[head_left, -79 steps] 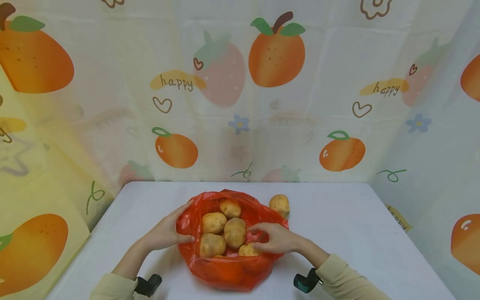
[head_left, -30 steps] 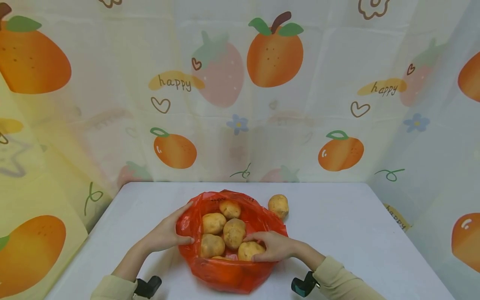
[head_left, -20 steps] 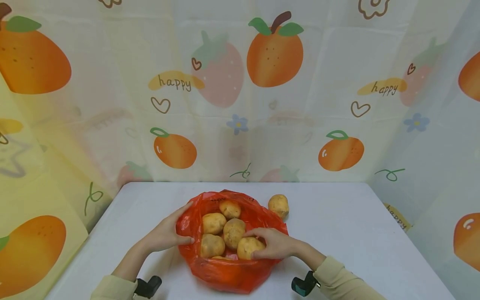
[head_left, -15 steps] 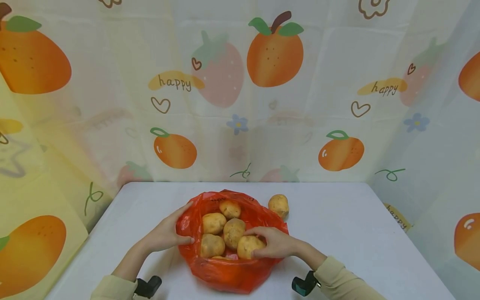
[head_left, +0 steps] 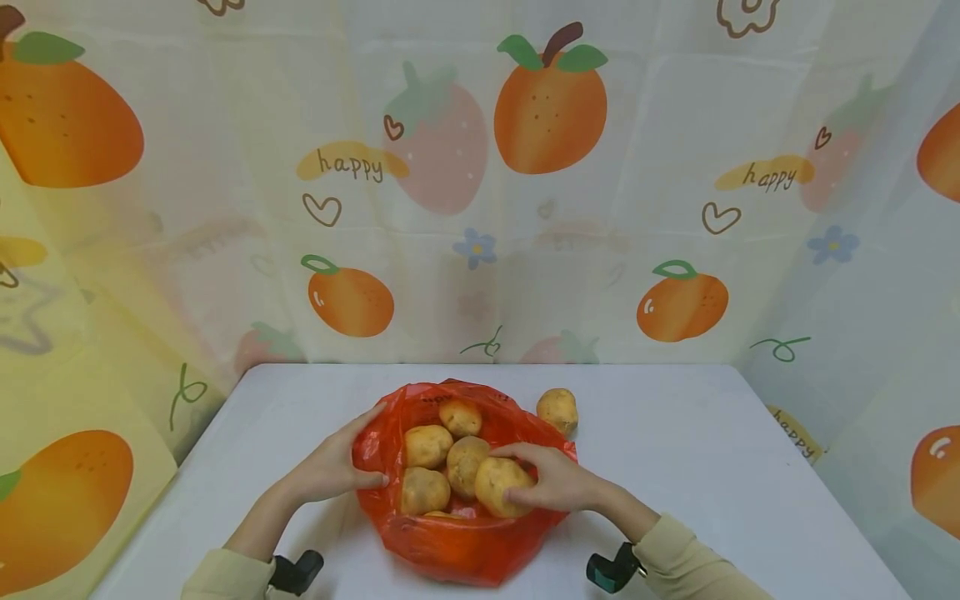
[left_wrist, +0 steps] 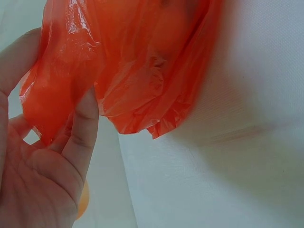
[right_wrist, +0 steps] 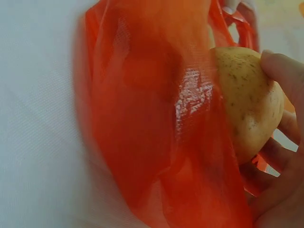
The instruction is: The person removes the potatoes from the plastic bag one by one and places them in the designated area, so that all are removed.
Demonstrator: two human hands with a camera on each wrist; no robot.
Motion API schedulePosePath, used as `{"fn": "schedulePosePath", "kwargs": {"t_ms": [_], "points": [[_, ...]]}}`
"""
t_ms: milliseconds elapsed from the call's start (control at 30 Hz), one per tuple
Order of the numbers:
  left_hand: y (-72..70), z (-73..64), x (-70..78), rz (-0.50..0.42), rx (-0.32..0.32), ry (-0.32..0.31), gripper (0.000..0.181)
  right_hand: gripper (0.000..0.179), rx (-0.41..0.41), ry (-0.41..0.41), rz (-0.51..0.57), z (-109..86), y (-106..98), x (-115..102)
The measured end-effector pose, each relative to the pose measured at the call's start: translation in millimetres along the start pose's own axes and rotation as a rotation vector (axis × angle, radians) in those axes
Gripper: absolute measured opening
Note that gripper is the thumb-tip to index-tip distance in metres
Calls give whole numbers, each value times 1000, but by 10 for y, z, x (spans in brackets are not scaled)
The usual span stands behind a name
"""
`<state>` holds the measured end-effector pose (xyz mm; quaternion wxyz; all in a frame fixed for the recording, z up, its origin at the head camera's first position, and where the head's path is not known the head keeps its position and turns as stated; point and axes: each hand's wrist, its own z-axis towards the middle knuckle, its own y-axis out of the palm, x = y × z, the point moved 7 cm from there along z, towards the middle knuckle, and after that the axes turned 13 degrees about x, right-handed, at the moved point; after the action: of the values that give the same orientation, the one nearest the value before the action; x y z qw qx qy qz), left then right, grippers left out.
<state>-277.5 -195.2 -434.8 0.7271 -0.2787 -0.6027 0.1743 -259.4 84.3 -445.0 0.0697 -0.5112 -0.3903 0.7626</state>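
A red plastic bag (head_left: 465,554) stands with its mouth wide, several potatoes (head_left: 426,447) heaped inside. My left hand (head_left: 322,471) grips the bag's left rim, thumb on the inner side; the left wrist view shows the thin plastic (left_wrist: 137,71) between thumb and fingers of that hand (left_wrist: 42,185). At the right front of the opening, my right hand (head_left: 562,481) holds a yellow potato (head_left: 498,488) by its right side. In the right wrist view, fingers and thumb curve round this potato (right_wrist: 249,104), and the bag's wall (right_wrist: 147,118) hides its lower part.
One more potato (head_left: 557,412) lies on the white table (head_left: 675,467) behind the bag's right side. A fruit-printed curtain (head_left: 480,192) hangs along the table's back edge and at both sides.
My right hand has taken hold of the potato at the right front of the bag and raised it slightly. The left hand keeps its place on the rim.
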Motion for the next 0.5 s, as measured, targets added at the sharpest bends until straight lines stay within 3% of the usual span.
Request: {"fn": "schedulePosePath", "kwargs": {"t_ms": [300, 500], "points": [[-8, 0, 4, 4, 0, -5, 98, 48, 87, 33, 66, -8, -140, -26], [-5, 4, -1, 2, -1, -8, 98, 49, 143, 35, 44, -24, -246, -64]]}}
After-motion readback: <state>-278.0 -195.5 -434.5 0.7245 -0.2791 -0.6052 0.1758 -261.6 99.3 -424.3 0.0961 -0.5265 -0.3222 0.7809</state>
